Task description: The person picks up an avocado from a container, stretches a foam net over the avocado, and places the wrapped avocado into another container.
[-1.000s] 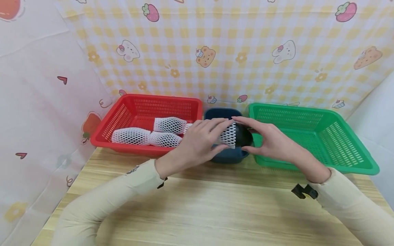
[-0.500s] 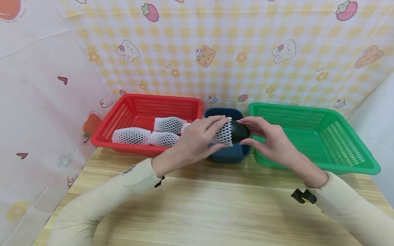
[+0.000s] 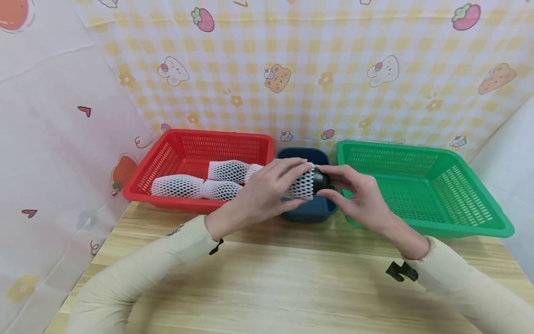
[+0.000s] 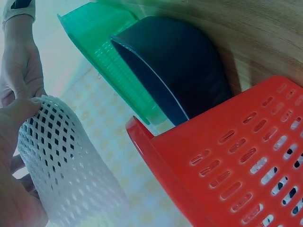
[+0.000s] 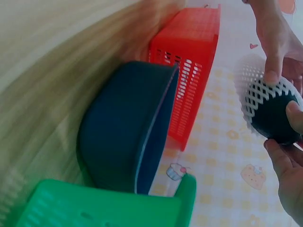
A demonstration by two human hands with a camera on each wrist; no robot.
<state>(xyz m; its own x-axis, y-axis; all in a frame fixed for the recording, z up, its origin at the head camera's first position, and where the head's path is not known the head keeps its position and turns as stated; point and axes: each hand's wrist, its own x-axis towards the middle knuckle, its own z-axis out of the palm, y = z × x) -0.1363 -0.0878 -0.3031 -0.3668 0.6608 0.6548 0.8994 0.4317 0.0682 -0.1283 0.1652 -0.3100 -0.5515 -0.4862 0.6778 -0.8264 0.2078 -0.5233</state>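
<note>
Over the dark blue bin, my left hand grips a white foam net sleeve with fingers on top and thumb below. From the sleeve's right end sticks out the smooth, rounded end of a dark green oval fruit; its exact kind is unclear. My right hand pinches that bare end between thumb and fingers. The right wrist view shows the net edge around the dark fruit, with the left thumb on the net. In the left wrist view, the sleeve stretches away from the left fingers.
A red basket at the left holds several white net-covered pieces. At the right stands a green basket; no contents show in it. All sit along the back of a wooden table, before a checked cloth.
My right hand has moved left along with the fruit's end, and less of the dark fruit shows outside the net. My left hand has shifted slightly left, still gripping the sleeve.
</note>
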